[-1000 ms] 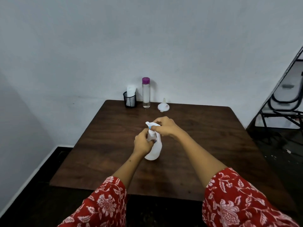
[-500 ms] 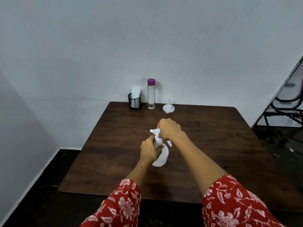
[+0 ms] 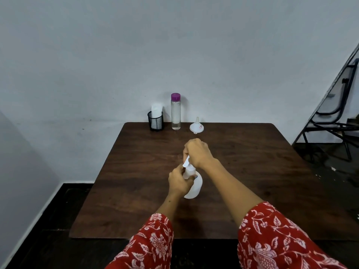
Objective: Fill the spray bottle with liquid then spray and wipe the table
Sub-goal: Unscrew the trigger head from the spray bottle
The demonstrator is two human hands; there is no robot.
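The spray bottle (image 3: 194, 186) stands near the middle of the worktop (image 3: 252, 171). The left hand (image 3: 179, 181) is on it at 9 o'clock, and the right hand (image 3: 198, 152) is on its top, at 12 o'clock. Far behind, at the 12 o'clock edge by the wall, three things stand in a row: a mesh holder (image 3: 155, 121) with a tissue (image 3: 156, 110) in it, then a water bottle (image 3: 175, 113) at its 3 o'clock, then a funnel (image 3: 196, 126). A chair (image 3: 334, 117) stands off the worktop at 2 o'clock.

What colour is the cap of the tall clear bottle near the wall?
Purple. The cap shows best in the head view, the only one.
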